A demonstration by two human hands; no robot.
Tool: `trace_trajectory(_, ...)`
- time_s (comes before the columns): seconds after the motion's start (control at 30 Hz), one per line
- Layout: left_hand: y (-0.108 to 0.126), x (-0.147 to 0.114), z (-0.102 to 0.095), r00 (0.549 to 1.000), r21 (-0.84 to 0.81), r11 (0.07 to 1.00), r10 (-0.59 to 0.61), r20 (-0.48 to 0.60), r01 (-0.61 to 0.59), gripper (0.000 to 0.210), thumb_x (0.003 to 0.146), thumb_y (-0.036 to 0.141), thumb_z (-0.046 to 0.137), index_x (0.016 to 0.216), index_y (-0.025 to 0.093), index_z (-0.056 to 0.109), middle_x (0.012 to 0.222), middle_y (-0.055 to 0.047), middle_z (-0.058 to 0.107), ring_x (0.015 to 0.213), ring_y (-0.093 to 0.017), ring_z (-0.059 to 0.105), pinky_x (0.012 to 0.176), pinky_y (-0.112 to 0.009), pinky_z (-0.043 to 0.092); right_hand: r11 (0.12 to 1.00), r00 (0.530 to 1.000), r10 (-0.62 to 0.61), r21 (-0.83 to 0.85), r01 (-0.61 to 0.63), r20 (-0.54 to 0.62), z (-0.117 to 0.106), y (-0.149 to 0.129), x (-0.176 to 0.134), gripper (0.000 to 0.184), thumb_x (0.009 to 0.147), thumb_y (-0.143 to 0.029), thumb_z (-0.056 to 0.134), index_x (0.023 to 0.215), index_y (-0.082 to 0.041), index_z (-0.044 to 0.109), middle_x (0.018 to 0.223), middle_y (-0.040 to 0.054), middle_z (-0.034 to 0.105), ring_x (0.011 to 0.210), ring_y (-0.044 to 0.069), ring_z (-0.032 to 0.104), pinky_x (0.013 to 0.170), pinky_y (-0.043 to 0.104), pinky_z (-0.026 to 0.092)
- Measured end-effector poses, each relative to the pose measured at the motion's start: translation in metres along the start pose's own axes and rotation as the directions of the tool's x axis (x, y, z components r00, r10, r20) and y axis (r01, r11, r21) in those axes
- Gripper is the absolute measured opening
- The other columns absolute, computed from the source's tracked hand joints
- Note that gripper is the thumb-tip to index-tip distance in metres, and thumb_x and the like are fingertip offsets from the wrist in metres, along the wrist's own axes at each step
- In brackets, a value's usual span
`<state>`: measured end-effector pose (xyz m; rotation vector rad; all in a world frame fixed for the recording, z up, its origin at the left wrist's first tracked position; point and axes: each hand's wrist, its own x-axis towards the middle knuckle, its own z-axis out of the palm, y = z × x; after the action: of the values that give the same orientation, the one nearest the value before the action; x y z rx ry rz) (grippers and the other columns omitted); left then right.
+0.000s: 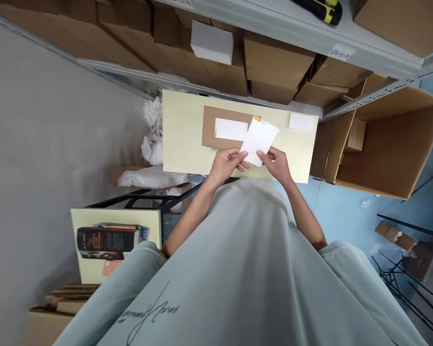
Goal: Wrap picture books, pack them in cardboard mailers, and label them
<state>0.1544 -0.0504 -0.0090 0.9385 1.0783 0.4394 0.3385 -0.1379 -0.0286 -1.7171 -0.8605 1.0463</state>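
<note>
Between my two hands is a white label sheet [259, 140] with a small yellow mark along its far edge. My left hand [228, 165] pinches its near left corner between thumb and fingers. At the near right corner, my right hand [275, 164] grips it the same way. The sheet is tilted and overlaps the right part of a flat brown cardboard box [208, 126], which lies on a pale yellow tabletop [182, 132]. A white label [231, 129] with a yellow corner mark is on the box. Farther right on the tabletop lies a small white paper [300, 121].
Shelves hold several cardboard boxes [277, 60] beyond the table, with a black and yellow tool [324, 10] on the upper shelf. A large open carton [386, 144] stands to the right. Books [106, 240] lie on a lower surface at left, near white packing paper [153, 177].
</note>
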Motion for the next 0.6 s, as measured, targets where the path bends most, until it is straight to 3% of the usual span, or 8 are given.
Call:
trace_trajectory(0.07, 0.008, -0.005, -0.021, 0.999, 0.025, 0.998, 0.051, -0.009, -0.051, 0.060, 0.075, 0.072, 0.103, 0.073, 0.018, 0.078, 0.070, -0.009, 0.079, 0.055, -0.016, 0.069, 0.049, -0.025, 0.049, 0.992, 0.993, 0.045, 0.110, -0.057, 0.111, 0.014, -0.012, 0.001, 0.073, 0.080, -0.096, 0.081, 0.080, -0.024, 0.074, 0.071, -0.0013, 0.071, 0.064, 0.016, 0.063, 0.060, 0.032, 0.055)
trace_trajectory(0.1, 0.012, -0.009, -0.032, 0.997, 0.033, 0.996, 0.080, -0.011, -0.080, 0.061, 0.077, 0.074, 0.101, 0.069, 0.018, 0.076, 0.071, -0.010, 0.081, 0.052, -0.014, 0.065, 0.046, -0.025, 0.044, 0.989, 0.993, 0.046, 0.136, -0.061, 0.106, 0.022, -0.019, 0.001, 0.075, 0.077, -0.098, 0.082, 0.079, -0.024, 0.075, 0.070, -0.0012, 0.070, 0.062, 0.016, 0.063, 0.060, 0.032, 0.056)
trace_trajectory(0.2, 0.026, -0.020, -0.060, 0.985, 0.032, 0.985, 0.167, 0.043, -0.168, 0.059, 0.085, 0.076, 0.093, 0.073, 0.019, 0.083, 0.083, -0.014, 0.086, 0.049, -0.011, 0.053, 0.044, -0.026, 0.037, 0.993, 0.999, 0.031, 0.114, -0.028, -0.026, 0.047, -0.042, -0.007, 0.075, 0.077, -0.099, 0.082, 0.078, -0.025, 0.073, 0.069, -0.0020, 0.068, 0.062, 0.016, 0.063, 0.061, 0.033, 0.057)
trace_trajectory(0.3, 0.038, -0.032, -0.084, 0.967, 0.020, 0.980, 0.191, 0.168, -0.197, 0.044, 0.082, 0.065, 0.096, 0.087, 0.022, 0.091, 0.095, -0.013, 0.089, 0.051, -0.010, 0.048, 0.046, -0.027, 0.037, 0.998, 0.990, 0.023, 0.053, -0.016, -0.142, 0.071, -0.064, -0.016, 0.071, 0.082, -0.096, 0.080, 0.074, -0.026, 0.068, 0.067, -0.0026, 0.065, 0.065, 0.017, 0.065, 0.064, 0.033, 0.058)
trace_trajectory(0.47, 0.048, -0.044, -0.110, 0.924, 0.000, 0.982, 0.179, 0.339, -0.190, 0.026, 0.076, 0.046, 0.097, 0.086, 0.022, 0.092, 0.090, -0.011, 0.088, 0.054, -0.011, 0.049, 0.050, -0.028, 0.038, 1.000, 0.967, -0.013, 0.000, 0.014, -0.256, 0.115, -0.085, -0.030, 0.067, 0.095, -0.089, 0.074, 0.075, -0.026, 0.066, 0.069, -0.0019, 0.062, 0.068, 0.017, 0.067, 0.065, 0.033, 0.058)
trace_trajectory(0.6, 0.054, -0.047, -0.126, 0.913, -0.037, 0.974, 0.223, 0.343, -0.224, 0.020, 0.076, 0.041, 0.095, 0.081, 0.022, 0.090, 0.083, -0.010, 0.086, 0.053, -0.011, 0.047, 0.050, -0.028, 0.036, 0.997, 0.955, -0.040, -0.081, 0.017, -0.293, 0.147, -0.094, -0.038, 0.067, 0.101, -0.089, 0.064, 0.080, -0.026, 0.069, 0.074, -0.0008, 0.061, 0.074, 0.018, 0.069, 0.068, 0.033, 0.059)
